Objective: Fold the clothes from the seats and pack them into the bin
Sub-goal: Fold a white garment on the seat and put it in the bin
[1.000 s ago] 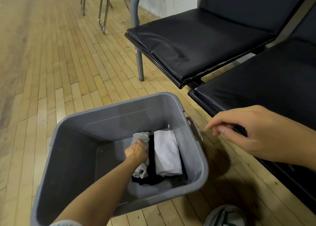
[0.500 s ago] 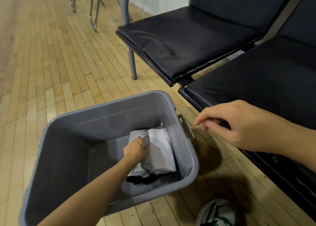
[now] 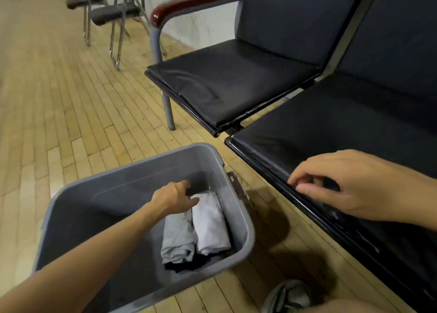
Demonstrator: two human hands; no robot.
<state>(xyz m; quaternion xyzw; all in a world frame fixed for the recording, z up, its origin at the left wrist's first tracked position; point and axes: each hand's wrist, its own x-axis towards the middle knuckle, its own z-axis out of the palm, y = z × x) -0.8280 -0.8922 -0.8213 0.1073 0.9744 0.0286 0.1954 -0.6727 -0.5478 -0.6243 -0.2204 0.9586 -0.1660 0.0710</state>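
Left hand (image 3: 173, 198) reaches into the grey bin (image 3: 246, 220), fingers relaxed over the far end of two folded clothes (image 3: 196, 232) lying side by side. Right hand (image 3: 350, 186) rests loosely curled on the near seat (image 3: 343, 128), holding nothing.

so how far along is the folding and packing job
Nearly done, it seems. Done: a folded light grey garment, a folded white garment and a dark one beneath sit in the grey plastic bin. In hand: nothing; the left hand hovers open above them, the right hand rests by the black padded seat. Left: no clothes visible on either seat.
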